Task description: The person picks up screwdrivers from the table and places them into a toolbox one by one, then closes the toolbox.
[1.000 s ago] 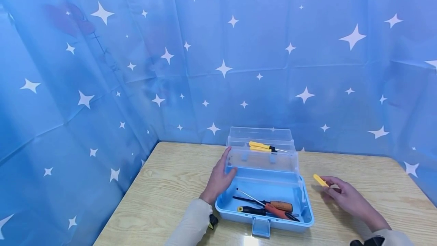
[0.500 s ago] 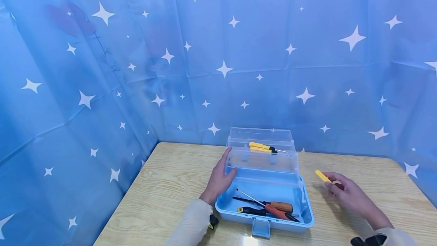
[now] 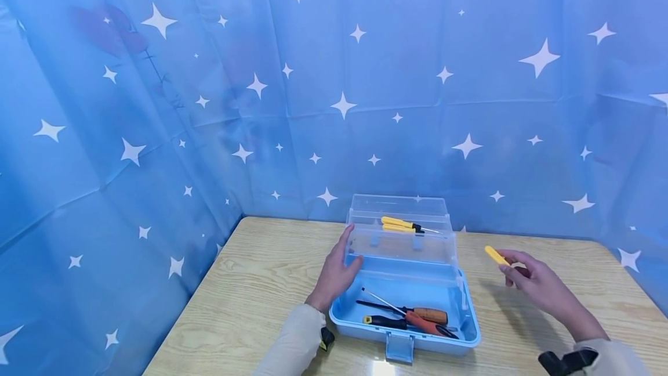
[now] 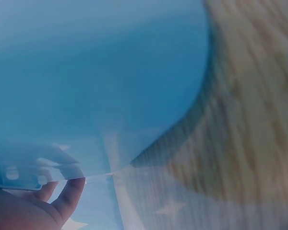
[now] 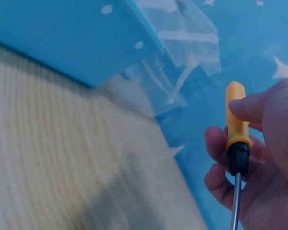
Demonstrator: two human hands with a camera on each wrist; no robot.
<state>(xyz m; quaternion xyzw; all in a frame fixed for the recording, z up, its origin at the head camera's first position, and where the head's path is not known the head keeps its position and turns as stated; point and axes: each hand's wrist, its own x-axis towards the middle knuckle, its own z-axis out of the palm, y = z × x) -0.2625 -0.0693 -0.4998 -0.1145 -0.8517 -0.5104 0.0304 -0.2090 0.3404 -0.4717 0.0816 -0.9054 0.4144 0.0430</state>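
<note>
A light blue toolbox (image 3: 341, 324) stands with its clear lid (image 3: 402, 205) raised. My left hand (image 3: 335, 274) grips the left side of the clear lid, thumb at the front and fingers along the edge; the left wrist view catches these fingers (image 4: 69, 199) curved by the clear plastic. To the right of the box, above the table, my right hand (image 3: 537, 280) holds a screwdriver (image 3: 494, 255) by its yellow handle. Its black collar and metal shaft (image 5: 236, 199) show in the right wrist view; the tip is out of frame there.
Two yellow-handled tools (image 3: 398, 224) lie in the clear upper part. Inside the box are a red-handled screwdriver (image 3: 425, 324), an orange-brown-handled one (image 3: 430, 314) and a black-handled tool (image 3: 387, 322). A latch (image 3: 399, 347) hangs at the front. A starry curtain (image 3: 292, 132) borders the wooden table (image 3: 240, 295).
My right hand has risen and shifted slightly to the right with the yellow screwdriver. My left hand and the toolbox have stayed in place.
</note>
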